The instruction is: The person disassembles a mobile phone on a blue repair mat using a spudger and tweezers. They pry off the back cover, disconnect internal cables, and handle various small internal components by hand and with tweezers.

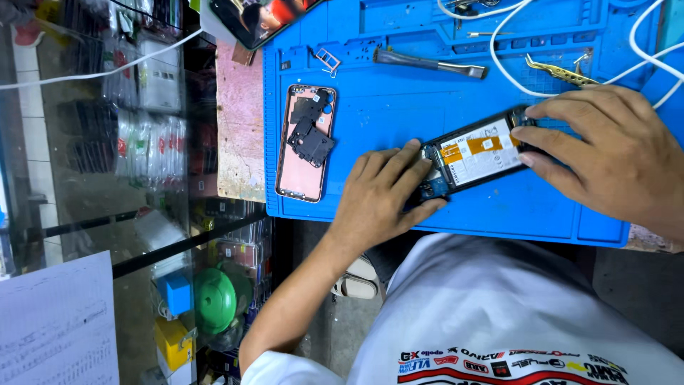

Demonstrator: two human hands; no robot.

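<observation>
Blue mat [399, 114] | left hand [381, 192] and right hand [605, 153] grip opened phone [476, 155] by its ends

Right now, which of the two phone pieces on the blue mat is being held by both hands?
The opened phone with its battery showing, gripped by the left hand and right hand. The pink back cover lies untouched to the left.

Under both hands the mat [499, 207] is bright blue. Between the fingertips the opened phone [476, 153] shows a black frame, a white battery with orange strips and a blue patch by the left hand [381, 196]. Beyond the left fingers, the back cover [305, 146] is pink with black plates on it. Past the right hand [613, 153], the tweezers [559, 71] are gold and the cables [509, 68] white. The shirt [499, 306] is white with red, black and blue print.
</observation>
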